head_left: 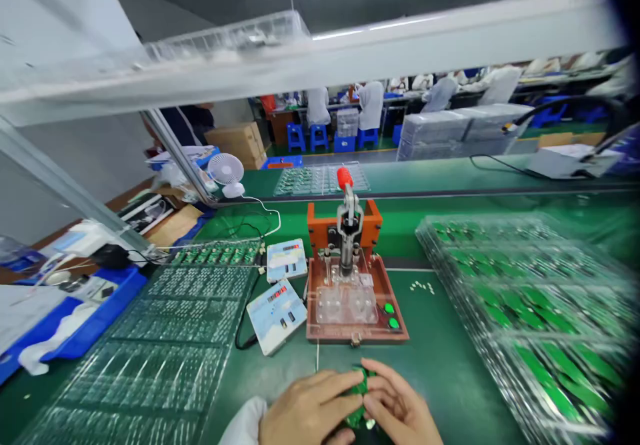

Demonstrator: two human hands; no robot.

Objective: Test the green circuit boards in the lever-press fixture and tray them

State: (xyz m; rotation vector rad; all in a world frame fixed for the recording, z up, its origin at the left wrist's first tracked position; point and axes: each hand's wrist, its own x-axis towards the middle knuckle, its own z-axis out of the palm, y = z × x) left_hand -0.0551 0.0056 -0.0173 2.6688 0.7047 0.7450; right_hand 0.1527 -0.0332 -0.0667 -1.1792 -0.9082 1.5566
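Note:
A small green circuit board (358,392) is held between my two hands, low in front of me at the near side of the bench. My left hand (313,408) grips it from the left, its fingers laid over the board's edge. On the other side my right hand (397,402) pinches it with thumb and fingertips. Parts of the board are hidden under my fingers. Just beyond my hands stands a test fixture (357,305) with a clear plate, two green buttons and a toggle clamp (347,225) whose red handle points up.
Left of the fixture lie two counter boxes (277,315) with red digits. A clear tray (165,325) holds boards in its far row. Stacked clear trays of green boards (545,365) stand at right. Small white bits (423,288) lie on the mat. A shelf (300,62) crosses overhead.

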